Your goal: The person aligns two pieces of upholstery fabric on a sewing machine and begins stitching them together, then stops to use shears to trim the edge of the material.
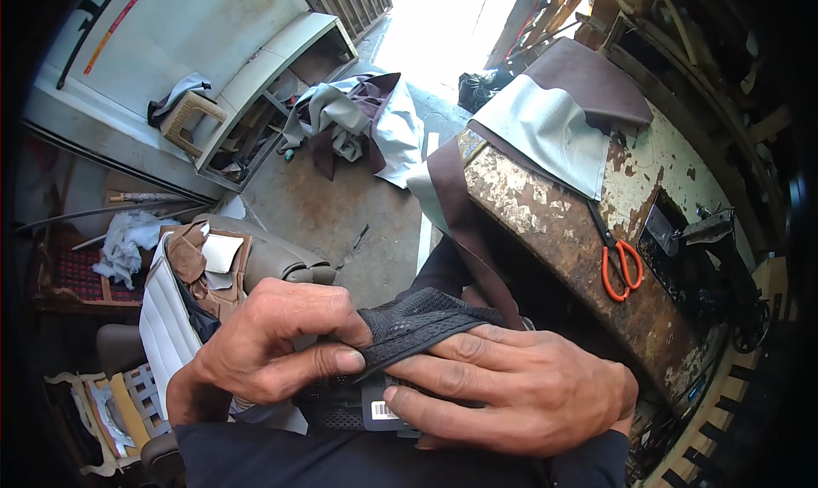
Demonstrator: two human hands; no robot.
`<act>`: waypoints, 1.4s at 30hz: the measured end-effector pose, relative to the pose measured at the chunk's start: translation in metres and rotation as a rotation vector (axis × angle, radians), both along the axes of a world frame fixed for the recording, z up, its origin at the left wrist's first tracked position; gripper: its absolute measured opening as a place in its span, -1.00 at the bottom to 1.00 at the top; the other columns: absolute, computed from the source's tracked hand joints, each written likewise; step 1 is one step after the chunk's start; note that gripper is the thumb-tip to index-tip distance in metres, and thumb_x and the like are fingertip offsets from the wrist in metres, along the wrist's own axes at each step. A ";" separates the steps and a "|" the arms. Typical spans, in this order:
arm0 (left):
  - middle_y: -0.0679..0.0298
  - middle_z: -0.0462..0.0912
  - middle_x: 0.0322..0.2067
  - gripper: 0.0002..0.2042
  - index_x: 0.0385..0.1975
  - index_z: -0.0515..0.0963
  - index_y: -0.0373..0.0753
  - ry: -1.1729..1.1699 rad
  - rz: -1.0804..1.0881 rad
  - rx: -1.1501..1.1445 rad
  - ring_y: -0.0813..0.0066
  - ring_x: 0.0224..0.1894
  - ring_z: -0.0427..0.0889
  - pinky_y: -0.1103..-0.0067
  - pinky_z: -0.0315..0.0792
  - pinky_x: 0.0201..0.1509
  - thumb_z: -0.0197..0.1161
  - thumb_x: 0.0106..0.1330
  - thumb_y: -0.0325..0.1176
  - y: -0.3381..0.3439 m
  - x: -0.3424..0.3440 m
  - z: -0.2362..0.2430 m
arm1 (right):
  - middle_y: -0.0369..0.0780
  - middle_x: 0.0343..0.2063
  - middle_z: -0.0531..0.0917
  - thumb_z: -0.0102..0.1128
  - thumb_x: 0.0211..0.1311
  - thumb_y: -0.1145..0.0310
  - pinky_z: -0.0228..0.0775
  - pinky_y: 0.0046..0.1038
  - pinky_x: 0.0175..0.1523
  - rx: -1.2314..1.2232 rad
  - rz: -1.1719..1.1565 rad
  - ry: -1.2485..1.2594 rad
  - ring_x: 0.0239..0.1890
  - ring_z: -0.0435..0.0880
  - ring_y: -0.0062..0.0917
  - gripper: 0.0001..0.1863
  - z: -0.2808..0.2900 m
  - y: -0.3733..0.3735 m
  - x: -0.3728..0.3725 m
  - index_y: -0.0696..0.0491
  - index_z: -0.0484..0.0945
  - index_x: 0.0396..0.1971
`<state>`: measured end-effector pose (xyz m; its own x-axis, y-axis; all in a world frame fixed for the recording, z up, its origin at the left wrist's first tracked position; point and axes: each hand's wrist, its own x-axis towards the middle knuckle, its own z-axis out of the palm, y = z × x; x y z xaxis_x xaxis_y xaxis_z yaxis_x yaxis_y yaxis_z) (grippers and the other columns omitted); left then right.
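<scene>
Mesh fabric (pixel 413 328), scissors (pixel 609 242) on bench (pixel 545 208)

The person wears plain, dark navy clothing (pixel 366 461), with the left hand (pixel 277 339) and right hand (pixel 528 394) both bare.

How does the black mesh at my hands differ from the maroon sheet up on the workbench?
The black mesh has small holes; the maroon sheet looks smooth.
The black mesh is bunched and folded, pinched by the left hand with the right hand against it; the maroon sheet lies spread on the workbench, untouched.
Both are dark, flexible sheet materials.
</scene>
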<state>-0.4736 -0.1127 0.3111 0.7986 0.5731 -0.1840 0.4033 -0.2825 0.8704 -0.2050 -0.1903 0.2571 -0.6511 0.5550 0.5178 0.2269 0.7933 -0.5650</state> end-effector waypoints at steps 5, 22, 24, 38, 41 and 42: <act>0.11 0.56 -0.46 -0.83 -0.29 0.60 -0.38 0.008 -0.051 0.002 0.17 -0.40 0.58 0.36 0.38 -0.33 0.43 0.29 -0.43 0.009 0.000 -0.004 | -0.13 -0.06 0.65 0.31 0.03 0.35 0.56 -0.40 0.16 0.272 -0.216 -0.130 0.03 0.69 -0.36 -0.57 0.000 0.000 -0.003 0.22 0.64 -0.06; -0.07 0.37 0.25 -0.63 -0.29 0.50 -0.32 -0.273 -0.081 -0.686 0.14 0.31 0.43 0.24 0.21 0.47 0.45 0.33 -0.12 -0.009 -0.004 -0.092 | -0.37 -0.47 0.48 0.46 0.18 0.16 0.42 -0.50 -0.40 -0.226 -0.056 -0.089 -0.44 0.52 -0.57 -0.73 -0.019 -0.047 0.053 0.02 0.68 -0.25; -0.06 0.37 0.25 -0.53 -0.11 0.49 -0.35 -0.285 -0.083 -0.650 0.17 0.29 0.43 0.29 0.22 0.45 0.50 0.27 -0.10 -0.014 0.006 -0.094 | -0.38 -0.48 0.46 0.46 0.17 0.18 0.40 -0.54 -0.42 -0.165 -0.092 -0.114 -0.44 0.50 -0.61 -0.73 -0.021 -0.051 0.049 0.03 0.68 -0.25; -0.03 0.36 0.27 -0.49 0.11 0.67 -0.21 0.062 -0.074 -0.259 0.10 0.29 0.48 0.30 0.34 0.38 0.57 0.13 -0.25 0.001 0.020 -0.077 | -0.32 -0.38 0.62 0.32 0.28 0.28 0.47 -0.36 -0.48 -0.586 0.175 0.200 -0.48 0.68 -0.42 -0.65 -0.101 -0.077 0.053 -0.14 0.67 0.07; 0.00 0.37 0.26 -0.49 0.09 0.68 -0.19 0.076 0.014 -0.311 0.13 0.27 0.50 0.30 0.36 0.37 0.60 0.09 -0.28 0.006 0.024 -0.074 | -0.35 -0.42 0.66 0.28 0.28 0.30 0.49 -0.45 -0.51 -0.521 -0.291 -0.030 -0.60 0.66 -0.49 -0.64 -0.074 -0.082 0.010 -0.14 0.69 0.08; 0.00 0.37 0.26 -0.50 0.08 0.69 -0.19 0.081 -0.013 -0.269 0.12 0.26 0.50 0.30 0.36 0.37 0.60 0.09 -0.28 0.010 0.026 -0.071 | -0.35 -0.42 0.66 0.28 0.28 0.30 0.49 -0.45 -0.51 -0.526 -0.293 -0.023 -0.60 0.66 -0.49 -0.64 -0.075 -0.086 0.008 -0.14 0.69 0.08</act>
<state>-0.4475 -0.1030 0.2397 0.7820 0.4848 -0.3916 0.4726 -0.0517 0.8797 -0.1969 -0.2764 0.1816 -0.4402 0.8908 0.1129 0.4105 0.3115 -0.8570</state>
